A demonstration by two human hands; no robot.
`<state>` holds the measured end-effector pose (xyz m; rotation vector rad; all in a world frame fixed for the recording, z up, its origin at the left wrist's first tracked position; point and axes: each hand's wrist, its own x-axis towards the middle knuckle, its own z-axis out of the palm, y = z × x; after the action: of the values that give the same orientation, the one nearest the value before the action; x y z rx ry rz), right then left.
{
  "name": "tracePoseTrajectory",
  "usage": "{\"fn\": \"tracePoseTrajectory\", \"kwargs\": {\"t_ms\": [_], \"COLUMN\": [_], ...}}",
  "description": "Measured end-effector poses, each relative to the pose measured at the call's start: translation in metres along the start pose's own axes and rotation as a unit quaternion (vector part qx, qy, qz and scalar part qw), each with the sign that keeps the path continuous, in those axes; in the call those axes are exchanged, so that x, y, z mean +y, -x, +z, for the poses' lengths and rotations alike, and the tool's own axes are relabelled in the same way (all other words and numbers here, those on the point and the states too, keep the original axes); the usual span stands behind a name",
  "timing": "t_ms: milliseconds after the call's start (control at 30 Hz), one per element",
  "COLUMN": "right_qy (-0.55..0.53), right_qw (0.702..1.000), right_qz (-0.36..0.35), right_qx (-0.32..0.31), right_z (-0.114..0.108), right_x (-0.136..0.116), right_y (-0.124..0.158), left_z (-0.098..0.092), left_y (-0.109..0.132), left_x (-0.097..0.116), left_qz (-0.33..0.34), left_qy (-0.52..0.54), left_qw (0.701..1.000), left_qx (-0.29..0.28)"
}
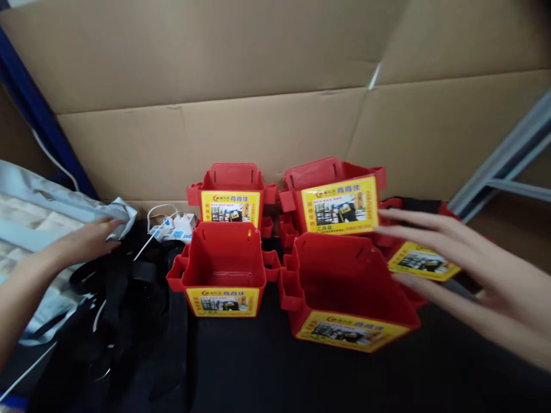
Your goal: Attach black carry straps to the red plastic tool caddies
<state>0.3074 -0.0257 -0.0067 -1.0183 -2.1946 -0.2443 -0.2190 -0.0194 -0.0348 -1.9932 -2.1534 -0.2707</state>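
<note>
My left hand is at the left, its fingers closed on the corner of a pale blue bag with whitish contents. My right hand is at the right with fingers stretched apart, blurred and holding nothing. It is nearest a red tool box at front right and another tilted red tool box behind it. A third red tool box stands at front left, with a fourth behind it. Each has side pockets and a yellow picture label. Partly behind my right hand lies another yellow label on a red box.
Tangled black straps lie at the left on a black surface. A white power strip with cables sits behind them. Cardboard closes off the back. A grey metal frame rises at right, a blue post at left.
</note>
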Motion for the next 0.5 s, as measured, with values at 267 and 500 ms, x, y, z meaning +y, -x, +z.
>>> {"fn": "tracePoseTrajectory", "kwargs": {"t_ms": [267, 500], "right_qy": [-0.156, -0.243], "right_qw": [0.971, 0.951], "right_qz": [0.182, 0.19], "right_qx": [-0.011, -0.026], "right_z": [0.03, 0.053], "right_x": [0.104, 0.117], "right_y": [-0.046, -0.042], "left_z": [-0.057, 0.028], "left_y": [-0.031, -0.074], "left_x": [0.221, 0.332], "left_qz": [0.146, 0.125], "left_qy": [0.479, 0.518], "left_qw": [0.862, 0.842], "left_qx": [-0.082, -0.086]}}
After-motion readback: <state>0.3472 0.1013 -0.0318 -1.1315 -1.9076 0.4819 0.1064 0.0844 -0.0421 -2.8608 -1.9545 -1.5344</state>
